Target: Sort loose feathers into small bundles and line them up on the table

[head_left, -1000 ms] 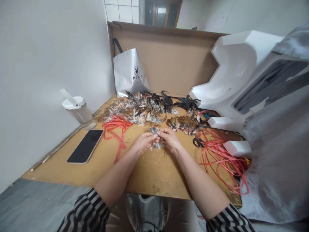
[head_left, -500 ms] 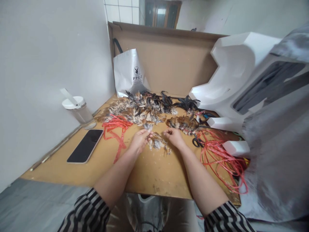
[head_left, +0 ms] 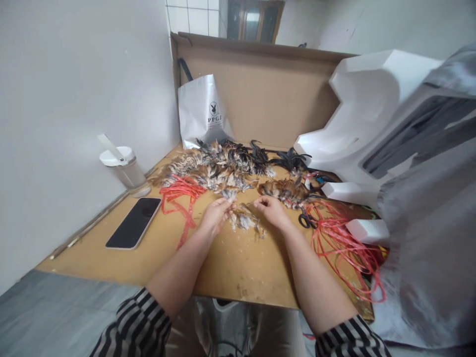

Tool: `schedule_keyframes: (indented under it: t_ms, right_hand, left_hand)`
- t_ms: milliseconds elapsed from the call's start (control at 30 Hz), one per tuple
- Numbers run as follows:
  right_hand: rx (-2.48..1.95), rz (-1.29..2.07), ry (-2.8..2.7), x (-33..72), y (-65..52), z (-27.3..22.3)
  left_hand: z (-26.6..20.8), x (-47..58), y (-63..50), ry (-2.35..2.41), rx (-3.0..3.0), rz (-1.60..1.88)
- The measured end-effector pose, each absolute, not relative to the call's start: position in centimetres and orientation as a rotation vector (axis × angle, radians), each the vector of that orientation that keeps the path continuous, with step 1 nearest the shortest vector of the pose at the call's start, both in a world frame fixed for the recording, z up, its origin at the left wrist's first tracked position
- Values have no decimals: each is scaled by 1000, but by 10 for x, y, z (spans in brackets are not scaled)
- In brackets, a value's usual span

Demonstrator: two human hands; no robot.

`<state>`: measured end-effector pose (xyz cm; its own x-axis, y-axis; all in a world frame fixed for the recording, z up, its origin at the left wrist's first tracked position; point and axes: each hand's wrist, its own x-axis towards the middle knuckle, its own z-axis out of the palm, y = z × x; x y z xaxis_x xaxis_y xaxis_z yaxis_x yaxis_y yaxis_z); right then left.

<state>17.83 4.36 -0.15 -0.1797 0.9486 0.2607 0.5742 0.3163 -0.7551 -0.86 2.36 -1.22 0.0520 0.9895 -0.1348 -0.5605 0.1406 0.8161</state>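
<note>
My left hand [head_left: 218, 213] is closed, with thumb and fingers pinching a small bunch of brown and white feathers [head_left: 229, 193]. Across from it, my right hand [head_left: 270, 209] has its fingertips drawn together; whatever is between them, if anything, is too small to make out. On the tabletop between and just below the hands lie loose pale and brown feathers [head_left: 243, 221]. Behind them spreads a large heap of brown, cream and black feathers [head_left: 208, 166]. A smaller brown feather bundle [head_left: 284, 191] rests beyond my right hand.
Red plastic strips [head_left: 182, 188] lie left, and a tangle of red string [head_left: 345, 248] right, near black-handled scissors [head_left: 307, 219]. A phone [head_left: 134, 223] and a lidded cup [head_left: 124, 168] stand left. A silver bag [head_left: 199, 111] leans on the cardboard [head_left: 275, 94]; white foam [head_left: 366, 109] stands right.
The whole view has shifted slightly, so things sit a little further right. Both hands keep nearly the same place and pose, the left still pinching its feathers.
</note>
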Motion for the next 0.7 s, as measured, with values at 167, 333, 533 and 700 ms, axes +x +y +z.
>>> schedule_keyframes:
  t_ms: [167,333,533,700]
  right_hand:
    - [-1294,914,-1729,179,29,20]
    - [-1263,970,-1662,173,21,30]
    - [-1217,1038,-1584,171,20,31]
    - [-1051,1227,-1366,172,23,27]
  left_hand:
    - [-10,-7,20,844,731,1214]
    - [-6,-5,17,749,779,1104]
    - [-7,-6,19,691,672,1095]
    - [-2,-9,17,559,499,1029]
